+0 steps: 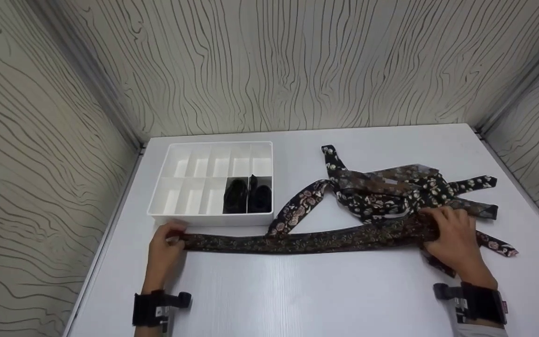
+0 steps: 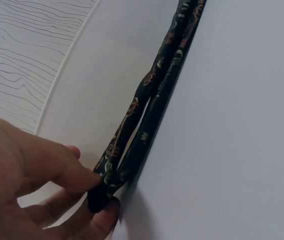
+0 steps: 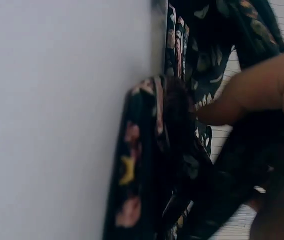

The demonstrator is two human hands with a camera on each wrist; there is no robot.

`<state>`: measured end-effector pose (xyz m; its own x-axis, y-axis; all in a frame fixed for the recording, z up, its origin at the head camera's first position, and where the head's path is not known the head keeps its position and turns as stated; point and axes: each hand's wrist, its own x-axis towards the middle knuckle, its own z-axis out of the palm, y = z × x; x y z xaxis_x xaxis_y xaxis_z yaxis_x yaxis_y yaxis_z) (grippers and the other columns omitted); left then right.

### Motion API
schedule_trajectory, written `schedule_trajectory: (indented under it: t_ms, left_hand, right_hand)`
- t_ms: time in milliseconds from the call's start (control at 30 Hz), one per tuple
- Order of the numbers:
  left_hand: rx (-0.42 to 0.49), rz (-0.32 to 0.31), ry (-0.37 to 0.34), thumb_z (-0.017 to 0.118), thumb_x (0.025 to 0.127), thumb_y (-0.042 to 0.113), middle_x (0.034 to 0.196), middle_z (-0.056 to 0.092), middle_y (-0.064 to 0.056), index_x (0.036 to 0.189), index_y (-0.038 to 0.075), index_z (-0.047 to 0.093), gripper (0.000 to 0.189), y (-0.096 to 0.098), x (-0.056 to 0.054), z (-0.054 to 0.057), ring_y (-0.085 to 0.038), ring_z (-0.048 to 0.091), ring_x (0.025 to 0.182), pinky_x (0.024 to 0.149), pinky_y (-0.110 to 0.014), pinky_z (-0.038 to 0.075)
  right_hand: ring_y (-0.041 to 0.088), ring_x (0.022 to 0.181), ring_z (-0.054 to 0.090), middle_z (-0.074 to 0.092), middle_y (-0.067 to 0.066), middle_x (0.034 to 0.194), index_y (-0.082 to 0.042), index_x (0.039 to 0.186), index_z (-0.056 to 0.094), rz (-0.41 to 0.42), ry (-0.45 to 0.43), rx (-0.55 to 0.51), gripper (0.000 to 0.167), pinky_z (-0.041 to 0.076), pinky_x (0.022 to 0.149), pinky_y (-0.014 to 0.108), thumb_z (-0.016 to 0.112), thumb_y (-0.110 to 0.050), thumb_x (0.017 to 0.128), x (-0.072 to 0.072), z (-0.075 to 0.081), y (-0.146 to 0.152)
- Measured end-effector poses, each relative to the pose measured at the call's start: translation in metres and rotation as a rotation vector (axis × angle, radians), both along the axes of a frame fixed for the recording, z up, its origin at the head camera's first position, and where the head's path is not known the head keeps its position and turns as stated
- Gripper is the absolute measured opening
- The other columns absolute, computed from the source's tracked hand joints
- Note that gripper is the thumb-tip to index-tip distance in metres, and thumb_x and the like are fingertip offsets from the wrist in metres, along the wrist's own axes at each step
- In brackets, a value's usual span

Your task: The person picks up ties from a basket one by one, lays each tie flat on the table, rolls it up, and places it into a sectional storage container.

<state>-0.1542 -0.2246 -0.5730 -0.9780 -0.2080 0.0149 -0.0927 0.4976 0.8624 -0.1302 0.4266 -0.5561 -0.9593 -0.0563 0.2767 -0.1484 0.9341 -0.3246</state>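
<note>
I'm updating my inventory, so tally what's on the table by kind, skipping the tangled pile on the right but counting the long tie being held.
Box: 1
Dark rolls in the box: 2
Held tie: 1
Total: 4

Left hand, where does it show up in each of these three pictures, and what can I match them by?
Head: the left hand is low and left of centre, at the left end of the stretched tie.
Left wrist: bottom left, pinching the tie's end.
Right wrist: not in it.
Shared landmark: the line-patterned wall.
</note>
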Motion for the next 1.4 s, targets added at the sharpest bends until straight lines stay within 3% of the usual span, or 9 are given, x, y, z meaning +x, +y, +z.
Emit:
schedule_trajectory:
  t_ms: [233, 400, 633, 733, 867, 1033, 1133, 1267, 1400]
  left_hand:
    - [-0.066, 0.025, -0.044, 0.063, 0.093, -0.005, 0.13, 0.062, -0.025, 0.126, -0.004, 0.064, 0.033, 0.001, 0.003, 0.004, -0.04, 0.061, 0.124, 0.107, -0.054, 0.05]
    - [-0.164, 0.048, -0.077, 0.068, 0.097, 0.009, 0.115, 0.065, -0.024, 0.124, -0.007, 0.064, 0.032, 0.005, 0.005, 0.009, -0.035, 0.063, 0.105, 0.088, -0.045, 0.051]
    - [-0.245, 0.07, -0.1, 0.074, 0.094, 0.014, 0.102, 0.066, -0.021, 0.118, -0.007, 0.064, 0.034, 0.015, 0.006, 0.011, -0.033, 0.064, 0.091, 0.075, -0.042, 0.049]
    - [-0.212, 0.092, -0.098, 0.073, 0.092, 0.008, 0.102, 0.067, -0.021, 0.116, -0.006, 0.061, 0.03, 0.022, 0.004, 0.012, -0.033, 0.066, 0.09, 0.071, -0.038, 0.049]
    - [-0.179, 0.068, -0.042, 0.068, 0.089, -0.005, 0.101, 0.065, -0.019, 0.109, -0.004, 0.058, 0.022, 0.033, 0.002, 0.011, -0.031, 0.065, 0.089, 0.069, -0.035, 0.049]
    - [-0.2, 0.044, 0.013, 0.068, 0.09, 0.0, 0.098, 0.06, -0.013, 0.1, 0.001, 0.06, 0.013, 0.044, 0.002, 0.01, -0.026, 0.059, 0.088, 0.072, -0.034, 0.046]
    - [-0.215, 0.022, 0.048, 0.065, 0.096, 0.006, 0.097, 0.062, -0.013, 0.101, 0.001, 0.067, 0.007, 0.049, 0.002, 0.009, -0.023, 0.059, 0.086, 0.073, -0.033, 0.046]
    - [-0.203, -0.008, 0.106, 0.062, 0.096, -0.003, 0.1, 0.066, -0.017, 0.107, -0.001, 0.072, 0.015, 0.053, 0.003, 0.007, -0.024, 0.062, 0.087, 0.075, -0.032, 0.049]
    - [-0.207, 0.01, 0.042, 0.072, 0.091, 0.002, 0.108, 0.06, -0.022, 0.115, -0.003, 0.066, 0.025, 0.053, 0.004, 0.006, -0.03, 0.059, 0.092, 0.077, -0.036, 0.047]
  right_hand:
    - [0.064, 0.131, 0.033, 0.04, 0.039, 0.148, -0.002, 0.154, 0.042, 0.044, -0.273, -0.043, 0.101, 0.021, 0.107, 0.083, 0.092, -0.028, 0.07, 0.007, 0.005, 0.0]
    - [0.063, 0.136, 0.032, 0.039, 0.035, 0.153, -0.003, 0.154, 0.045, 0.057, -0.241, -0.062, 0.096, 0.02, 0.109, 0.083, 0.089, -0.044, 0.079, 0.011, 0.023, -0.021]
    - [0.038, 0.119, 0.058, 0.067, 0.017, 0.129, -0.007, 0.125, 0.072, 0.194, -0.033, -0.106, 0.043, 0.048, 0.1, 0.066, 0.085, -0.028, 0.089, -0.008, 0.033, -0.093]
    - [0.024, 0.104, 0.065, 0.071, 0.006, 0.118, -0.012, 0.116, 0.075, 0.29, -0.07, -0.123, 0.03, 0.057, 0.092, 0.049, 0.084, -0.026, 0.091, -0.015, 0.029, -0.134]
    - [0.011, 0.089, 0.065, 0.071, -0.003, 0.107, -0.016, 0.118, 0.074, 0.412, -0.16, -0.119, 0.026, 0.058, 0.078, 0.032, 0.08, -0.024, 0.095, -0.022, 0.021, -0.179]
    - [0.013, 0.092, 0.065, 0.068, -0.003, 0.106, -0.015, 0.125, 0.072, 0.502, -0.263, -0.066, 0.029, 0.058, 0.081, 0.036, 0.075, -0.024, 0.098, -0.03, 0.01, -0.213]
    - [0.012, 0.092, 0.063, 0.066, -0.004, 0.108, -0.015, 0.122, 0.073, 0.493, -0.307, -0.059, 0.027, 0.056, 0.08, 0.035, 0.076, -0.023, 0.097, -0.032, 0.005, -0.22]
    - [0.011, 0.092, 0.061, 0.065, -0.005, 0.108, -0.016, 0.12, 0.072, 0.472, -0.333, -0.087, 0.024, 0.054, 0.079, 0.034, 0.077, -0.023, 0.097, -0.035, 0.001, -0.222]
    - [0.011, 0.09, 0.061, 0.063, -0.004, 0.104, -0.017, 0.119, 0.071, 0.473, -0.342, -0.097, 0.022, 0.053, 0.079, 0.035, 0.076, -0.022, 0.098, -0.038, 0.001, -0.221]
